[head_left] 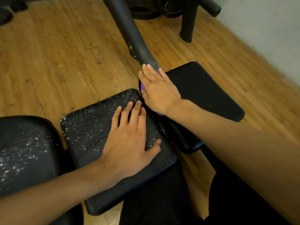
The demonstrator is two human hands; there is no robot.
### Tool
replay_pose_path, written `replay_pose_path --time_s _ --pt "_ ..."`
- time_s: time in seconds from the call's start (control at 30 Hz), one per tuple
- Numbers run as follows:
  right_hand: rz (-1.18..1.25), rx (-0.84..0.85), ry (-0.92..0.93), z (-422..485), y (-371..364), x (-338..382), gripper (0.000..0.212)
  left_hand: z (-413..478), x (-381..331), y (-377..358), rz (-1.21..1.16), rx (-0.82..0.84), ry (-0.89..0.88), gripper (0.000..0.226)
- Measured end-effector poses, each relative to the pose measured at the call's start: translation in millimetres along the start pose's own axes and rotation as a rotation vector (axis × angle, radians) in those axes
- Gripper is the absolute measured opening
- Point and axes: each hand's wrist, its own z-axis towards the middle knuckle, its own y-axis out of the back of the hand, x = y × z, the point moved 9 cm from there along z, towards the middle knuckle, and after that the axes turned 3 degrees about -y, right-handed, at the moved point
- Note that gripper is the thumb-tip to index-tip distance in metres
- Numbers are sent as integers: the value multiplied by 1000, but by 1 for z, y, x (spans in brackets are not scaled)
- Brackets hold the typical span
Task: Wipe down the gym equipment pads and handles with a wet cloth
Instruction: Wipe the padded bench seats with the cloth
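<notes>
While resting left hand [128,143] flat on middle pad [87,127], fingers straight and spread, gripping nothing, presses right hand [158,90] down on purple cloth [142,87], fingers likewise straight, not curled round it. Pins cloth at far-left corner of right pad [203,88], just beside near end of black frame tube [129,33]. Covers most of cloth, leaving two purple slivers: one at thumb side, one by wrist. Fingertip contact with tube: cannot tell. Keeps both forearms bare, right one crossing over right pad's near edge. Water droplets all over middle pad and left pad [24,146]; right pad matte plain black. Wooden floor [56,54] beneath, weight plates [146,12] and black post [188,21] far, grey wall [267,30] far right
</notes>
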Motion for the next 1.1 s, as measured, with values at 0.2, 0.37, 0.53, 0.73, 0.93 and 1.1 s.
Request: replay_pose_path --time_s 0.2,0.37,0.53,0.73,0.93,1.1 --pt "133 -54 -72 -93 1 -12 67 -2 -1 2 -7 -11 6 95" --pt "108 -84 -83 -168 -4 -29 62 0 -1 4 -14 -21 16 95" --pt "27 -63 -26 -99 -11 -13 75 1 -1 1 -20 1 13 96" --pt "-40 -59 -5 -16 -3 -1 72 0 -1 3 -15 -18 16 95" --pt "0 15 -131 -12 0 -9 79 -3 0 4 -9 -26 20 95" --pt "85 29 -162 -115 -8 -19 84 -5 0 5 -4 -38 25 96"
